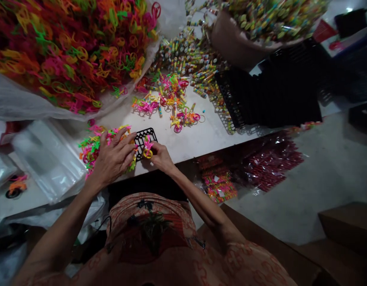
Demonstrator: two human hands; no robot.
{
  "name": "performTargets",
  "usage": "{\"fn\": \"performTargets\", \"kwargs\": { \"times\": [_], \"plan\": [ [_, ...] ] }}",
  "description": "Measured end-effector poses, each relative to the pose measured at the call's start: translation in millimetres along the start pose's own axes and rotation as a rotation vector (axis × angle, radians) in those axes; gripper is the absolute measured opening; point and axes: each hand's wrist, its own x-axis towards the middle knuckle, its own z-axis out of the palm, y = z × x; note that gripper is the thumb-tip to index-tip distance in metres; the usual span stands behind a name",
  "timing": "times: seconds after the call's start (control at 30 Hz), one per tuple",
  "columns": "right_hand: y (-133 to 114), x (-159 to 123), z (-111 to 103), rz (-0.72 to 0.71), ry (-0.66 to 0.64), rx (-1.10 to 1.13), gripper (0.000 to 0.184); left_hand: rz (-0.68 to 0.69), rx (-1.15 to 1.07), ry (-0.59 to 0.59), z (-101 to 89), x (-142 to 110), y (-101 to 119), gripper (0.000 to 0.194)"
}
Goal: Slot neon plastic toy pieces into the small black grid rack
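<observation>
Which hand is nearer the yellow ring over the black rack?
Right. The right hand is at the right side of the yellow ring; the left hand is farther left, over the colourful pile.

Workshop (heaped plastic pieces (79,55), bags (49,159))

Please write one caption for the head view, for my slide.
Left hand over a heap of bright plastic pieces, right hand at a black grid tray.
</observation>
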Motion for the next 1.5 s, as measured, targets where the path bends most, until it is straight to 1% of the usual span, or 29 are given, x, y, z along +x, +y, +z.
{"fn": "performTargets", "kwargs": {
  "times": [0.1,0.2,0.27,0.33,0.37,0.4,0.43,0.47,0.53,0.6,0.67,0.73,0.77,0.83,0.9,0.93,0.97,1.03,1.07,1.1,1.13,1.2,1.27,1.3,1.37,1.43,1.47,1.5],
  "plan": [
    [-2.1,-0.3,-6.7,0.008,0.054,0.037,0.013,-0.023,-0.042,-0.018,-0.3,0.2,-0.3,0.020],
    [-4.1,1.1,-11.5,0.020,0.180,0.000,0.016,-0.019,-0.042,-0.024,2.3,-1.0,-1.3,0.021],
    [-5.9,-0.1,-10.0,-0.020,0.265,-0.078,0.014,-0.015,-0.024,-0.012,3.8,-1.9,-0.6,0.024],
    [-9.4,-4.7,-4.7,-0.102,0.309,-0.167,0.007,-0.002,-0.008,0.042,2.5,-1.7,2.2,0.032],
    [-12.1,-8.2,-1.7,-0.146,0.313,-0.209,0.004,0.008,-0.005,0.076,0.4,-0.7,4.4,0.038],
    [-15.7,-12.2,0.8,-0.184,0.312,-0.248,0.005,0.022,-0.012,0.108,-2.6,1.1,6.9,0.042],
    [-19.9,-16.2,2.1,-0.212,0.304,-0.283,0.008,0.036,-0.033,0.127,-6.5,3.7,9.4,0.043],
    [-24.7,-19.9,1.7,-0.232,0.293,-0.311,0.011,0.049,-0.068,0.122,-10.7,7.1,11.7,0.041],
    [-35.3,-24.8,-5.4,-0.255,0.246,-0.334,0.013,0.068,-0.159,0.055,-18.8,15.7,14.8,0.036],
    [-45.1,-25.5,-19.4,-0.260,0.154,-0.313,0.012,0.102,-0.244,-0.035,-23.3,24.7,15.8,0.035],
    [-50.6,-22.6,-35.2,-0.245,0.031,-0.271,0.009,0.155,-0.295,-0.083,-22.8,31.1,16.3,0.034],
    [-48.8,-18.5,-46.7,-0.197,-0.043,-0.228,0.011,0.184,-0.306,-0.069,-17.7,32.4,17.8,0.034],
    [-44.8,-16.9,-49.6,-0.159,-0.046,-0.207,0.013,0.179,-0.292,-0.045,-14.4,30.8,18.9,0.036],
    [-32.1,-15.7,-49.5,-0.055,0.002,-0.149,0.014,0.147,-0.228,0.008,-8.5,23.3,20.2,0.043],
    [-17.2,-17.4,-44.7,0.044,0.068,-0.106,0.013,0.098,-0.151,0.073,-6.0,12.4,18.3,0.041],
    [-10.8,-18.8,-42.2,0.072,0.100,-0.119,0.013,0.059,-0.119,0.126,-6.4,6.7,15.7,0.039],
    [-5.7,-20.1,-40.6,0.084,0.137,-0.171,0.012,0.013,-0.094,0.190,-7.7,1.4,12.2,0.037],
    [-1.0,-21.3,-41.6,0.083,0.212,-0.376,0.009,-0.061,-0.062,0.312,-11.2,-7.1,4.3,0.033],
    [-1.4,-20.8,-44.2,0.091,0.243,-0.501,0.007,-0.069,-0.053,0.339,-12.6,-10.1,0.7,0.030],
    [-3.6,-19.8,-47.6,0.109,0.259,-0.621,0.008,-0.056,-0.048,0.335,-13.3,-12.3,-2.2,0.029],
    [-7.2,-18.7,-51.0,0.129,0.260,-0.725,0.012,-0.034,-0.044,0.300,-13.1,-13.7,-4.3,0.028],
    [-17.4,-17.2,-54.1,0.148,0.239,-0.869,0.020,-0.009,-0.030,0.202,-10.7,-15.0,-6.2,0.030],
    [-29.0,-18.4,-47.5,0.123,0.177,-0.955,0.026,-0.027,-0.010,0.097,-7.1,-15.2,-6.3,0.034],
    [-34.1,-19.9,-40.2,0.104,0.108,-0.984,0.026,-0.038,-0.003,0.056,-5.4,-15.3,-6.1,0.036],
    [-41.6,-23.0,-21.1,0.090,-0.101,-1.029,0.026,-0.041,-0.002,-0.013,-3.0,-15.5,-6.1,0.039],
    [-44.7,-23.9,-4.0,0.091,-0.284,-1.052,0.027,-0.034,-0.008,-0.047,-1.8,-16.0,-6.9,0.041],
    [-44.8,-23.5,1.1,0.094,-0.328,-1.055,0.029,-0.029,-0.009,-0.054,-1.5,-16.3,-7.5,0.041],
    [-44.0,-22.7,3.2,0.096,-0.341,-1.050,0.031,-0.027,-0.007,-0.058,-1.4,-16.5,-8.1,0.041]
  ]
}}
